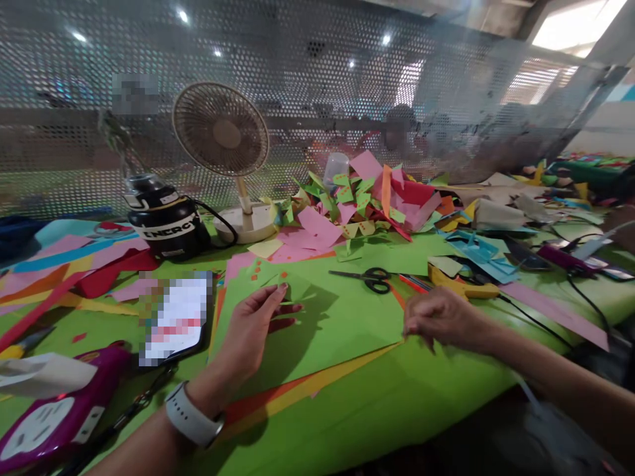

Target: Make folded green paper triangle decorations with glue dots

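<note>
Thumb and forefinger of my left hand pinch a small green paper piece with orange spots; the other fingers are loosely spread. It is held above a stack topped by a large green paper sheet, with orange and yellow sheets showing under its near edge. My right hand is closed at the sheet's right corner; whatever its fingers hold, if anything, is hidden. Black-handled scissors lie across the far part of the sheet, between the two hands. A yellow glue gun lies just behind my right hand.
A white fan and a black jug stand at the back before a perforated metal screen. Cut paper scraps are heaped centre back. At left lie a phone and a purple device. Cables run along the right side.
</note>
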`<action>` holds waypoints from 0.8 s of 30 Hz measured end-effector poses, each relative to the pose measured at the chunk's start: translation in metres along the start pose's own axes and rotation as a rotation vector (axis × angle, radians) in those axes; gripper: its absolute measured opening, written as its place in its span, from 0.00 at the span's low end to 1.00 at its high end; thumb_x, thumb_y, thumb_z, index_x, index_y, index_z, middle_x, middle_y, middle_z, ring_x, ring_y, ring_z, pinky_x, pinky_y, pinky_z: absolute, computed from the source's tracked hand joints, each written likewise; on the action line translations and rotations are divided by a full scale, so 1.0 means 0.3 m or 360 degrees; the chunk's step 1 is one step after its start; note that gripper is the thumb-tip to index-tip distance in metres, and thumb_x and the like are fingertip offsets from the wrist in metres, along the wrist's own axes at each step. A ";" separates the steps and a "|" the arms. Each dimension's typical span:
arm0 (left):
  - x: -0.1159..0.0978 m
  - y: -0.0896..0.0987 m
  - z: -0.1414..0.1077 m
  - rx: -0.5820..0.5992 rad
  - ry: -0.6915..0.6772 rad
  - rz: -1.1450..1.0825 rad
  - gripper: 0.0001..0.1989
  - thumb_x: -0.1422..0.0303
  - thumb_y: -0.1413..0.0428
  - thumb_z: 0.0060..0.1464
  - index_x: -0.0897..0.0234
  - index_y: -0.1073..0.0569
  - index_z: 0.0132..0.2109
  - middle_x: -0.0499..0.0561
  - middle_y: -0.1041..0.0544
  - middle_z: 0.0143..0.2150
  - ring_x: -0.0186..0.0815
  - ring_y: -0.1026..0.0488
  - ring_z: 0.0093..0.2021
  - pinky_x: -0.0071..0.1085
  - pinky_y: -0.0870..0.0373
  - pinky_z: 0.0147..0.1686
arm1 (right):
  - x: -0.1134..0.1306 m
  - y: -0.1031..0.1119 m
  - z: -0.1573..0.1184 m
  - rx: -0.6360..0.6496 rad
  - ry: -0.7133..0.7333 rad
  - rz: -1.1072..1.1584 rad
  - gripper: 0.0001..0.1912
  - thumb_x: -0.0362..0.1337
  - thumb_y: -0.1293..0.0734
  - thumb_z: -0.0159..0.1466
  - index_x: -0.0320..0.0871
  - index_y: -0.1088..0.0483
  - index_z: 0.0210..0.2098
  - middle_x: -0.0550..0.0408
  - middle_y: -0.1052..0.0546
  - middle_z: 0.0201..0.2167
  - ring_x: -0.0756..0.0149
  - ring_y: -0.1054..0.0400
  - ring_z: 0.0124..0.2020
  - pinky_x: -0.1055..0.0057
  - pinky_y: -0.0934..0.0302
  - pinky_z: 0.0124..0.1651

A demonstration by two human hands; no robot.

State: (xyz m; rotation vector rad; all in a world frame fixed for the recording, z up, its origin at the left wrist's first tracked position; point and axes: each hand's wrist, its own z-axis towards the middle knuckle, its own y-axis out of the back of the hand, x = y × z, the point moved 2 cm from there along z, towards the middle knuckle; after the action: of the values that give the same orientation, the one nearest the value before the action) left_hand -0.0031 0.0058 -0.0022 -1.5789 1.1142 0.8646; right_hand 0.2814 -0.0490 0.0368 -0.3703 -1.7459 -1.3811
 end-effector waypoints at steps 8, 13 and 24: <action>0.008 0.010 0.005 -0.0010 0.0007 -0.0003 0.19 0.63 0.29 0.29 0.65 0.22 0.32 0.45 0.24 0.32 0.33 0.22 0.28 0.23 0.28 0.24 | -0.184 0.280 -0.162 -0.0402 -0.0264 -0.1215 0.25 0.37 0.37 0.55 0.41 0.30 0.52 0.42 0.25 0.49 0.48 0.31 0.50 0.53 0.37 0.52; 0.010 0.013 0.005 -0.0011 0.0027 0.0012 0.20 0.63 0.28 0.28 0.66 0.22 0.32 0.45 0.23 0.31 0.33 0.22 0.28 0.24 0.27 0.24 | -0.293 0.276 -0.182 -0.0213 -0.0382 -0.1573 0.36 0.28 0.39 0.50 0.41 0.36 0.60 0.43 0.28 0.52 0.49 0.32 0.52 0.56 0.36 0.52; 0.006 -0.001 0.004 0.0029 -0.0004 0.0006 0.16 0.65 0.30 0.32 0.66 0.23 0.30 0.44 0.24 0.28 0.33 0.23 0.27 0.25 0.27 0.26 | -0.256 0.292 -0.238 -0.0874 -0.0177 -0.1779 0.22 0.31 0.43 0.61 0.43 0.30 0.53 0.37 0.29 0.46 0.42 0.34 0.46 0.49 0.39 0.48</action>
State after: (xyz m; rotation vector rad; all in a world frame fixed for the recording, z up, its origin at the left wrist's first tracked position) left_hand -0.0022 0.0065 -0.0039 -1.5605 1.1205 0.8565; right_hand 0.4172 -0.0627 0.0365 0.3391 -1.6659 -2.6812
